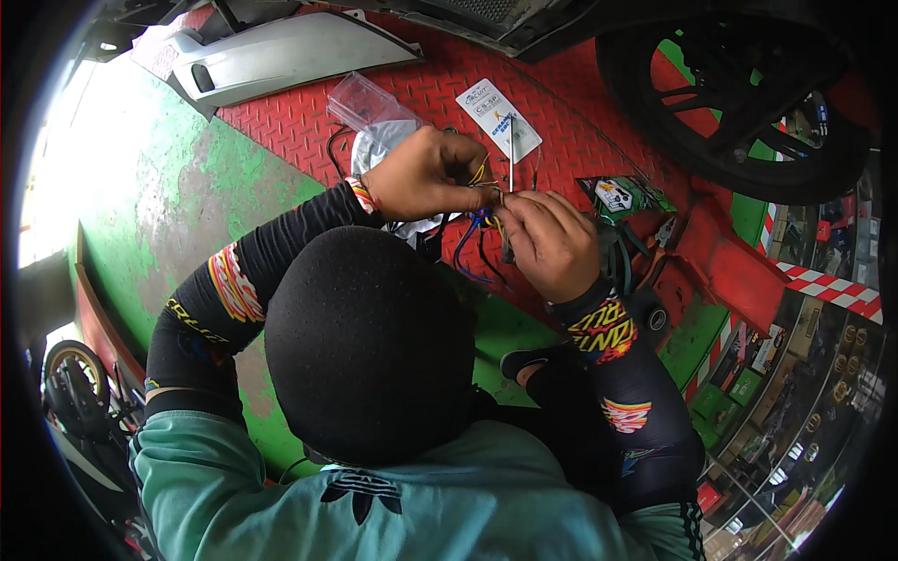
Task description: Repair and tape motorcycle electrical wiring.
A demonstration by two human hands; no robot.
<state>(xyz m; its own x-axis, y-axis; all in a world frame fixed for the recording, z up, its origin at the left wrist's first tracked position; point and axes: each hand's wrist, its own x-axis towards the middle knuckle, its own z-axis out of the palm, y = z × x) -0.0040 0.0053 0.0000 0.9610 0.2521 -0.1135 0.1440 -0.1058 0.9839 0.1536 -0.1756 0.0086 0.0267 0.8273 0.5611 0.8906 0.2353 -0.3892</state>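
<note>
My left hand [430, 173] comes in from the left, its fingers pinched on thin wires [481, 175], some of them yellow. Against it, my right hand [552, 238] is closed on the same bundle, thumb and fingertips together. Blue and black wires [465, 245] hang below the fingertips. A thin pale rod [512, 154] rises from beside the right fingertips; whether it is held I cannot tell. Behind the hands lies a white printed card [499, 119]. A clear plastic case [369, 101] and a crumpled silvery bag [376, 142] lie by the left wrist.
A white-grey motorcycle panel [304, 56] lies at the far left on the red tread-plate platform [580, 122]. A black wheel [739, 122] stands at the far right. Near my right wrist sits a green-and-white packet [617, 198]. A glass display case [795, 402] fills the right side.
</note>
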